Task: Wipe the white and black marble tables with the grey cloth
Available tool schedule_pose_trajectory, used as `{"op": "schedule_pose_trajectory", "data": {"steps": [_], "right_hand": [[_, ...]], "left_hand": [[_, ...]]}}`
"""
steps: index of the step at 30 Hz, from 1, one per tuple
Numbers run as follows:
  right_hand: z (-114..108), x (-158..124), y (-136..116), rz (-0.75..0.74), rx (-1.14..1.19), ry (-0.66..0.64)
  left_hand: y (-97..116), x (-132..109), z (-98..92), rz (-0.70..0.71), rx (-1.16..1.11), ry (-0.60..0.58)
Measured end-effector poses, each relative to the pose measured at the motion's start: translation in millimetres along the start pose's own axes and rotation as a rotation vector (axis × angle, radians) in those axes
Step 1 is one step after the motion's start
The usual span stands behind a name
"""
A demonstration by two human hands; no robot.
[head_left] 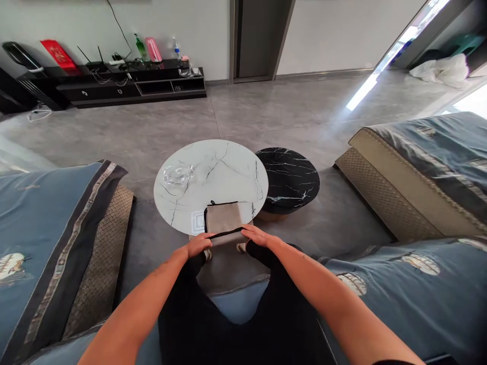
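Observation:
A beige fabric pouch with black edging (223,219) stands at the near edge of a round white marble table (224,167), and a black strip crosses its lower front. My left hand (198,245) grips the pouch's lower left edge at the black strip. My right hand (255,235) lies on the lower right edge, its fingers holding the same edge. A crumpled clear plastic wrapper (178,175) rests on the tabletop, to the left of the pouch and beyond both hands.
A round black marble table (287,180) stands beside the white one. Blue-covered sofas (429,263) flank me on both sides, and my black-clad legs (236,324) lie below my hands. A low black cabinet (129,86) with bottles and a router stands against the far wall.

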State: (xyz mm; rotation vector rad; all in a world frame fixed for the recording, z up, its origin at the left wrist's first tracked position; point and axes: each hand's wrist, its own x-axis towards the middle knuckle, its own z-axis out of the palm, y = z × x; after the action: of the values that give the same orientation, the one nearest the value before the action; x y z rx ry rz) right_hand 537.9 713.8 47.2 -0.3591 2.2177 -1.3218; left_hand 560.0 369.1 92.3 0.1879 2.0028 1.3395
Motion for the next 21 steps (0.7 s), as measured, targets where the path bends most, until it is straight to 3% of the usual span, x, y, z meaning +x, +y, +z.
{"op": "schedule_pose_trajectory", "data": {"steps": [5,10,12,17,19,21], "right_hand": [[-15,49,-5,0.025,-0.081,0.13],[-23,96,-19,0.068,-0.188,0.35],[-21,101,-20,0.045,-0.229,0.381],[-4,87,-23,-0.072,-0.307,0.367],[8,80,-28,-0.162,-0.382,0.346],[23,75,-34,-0.277,-0.486,0.295]], "left_hand": [[12,30,-26.6,-0.123,-0.08,0.171],[23,69,-60.2,-0.16,0.304,0.474],[22,76,-65.2,-0.203,0.389,0.501],[13,72,-47.4,-0.237,0.487,0.556],[9,67,-30.8,-0.109,0.564,0.588],[3,62,-10.7,0.118,0.68,0.545]]}}
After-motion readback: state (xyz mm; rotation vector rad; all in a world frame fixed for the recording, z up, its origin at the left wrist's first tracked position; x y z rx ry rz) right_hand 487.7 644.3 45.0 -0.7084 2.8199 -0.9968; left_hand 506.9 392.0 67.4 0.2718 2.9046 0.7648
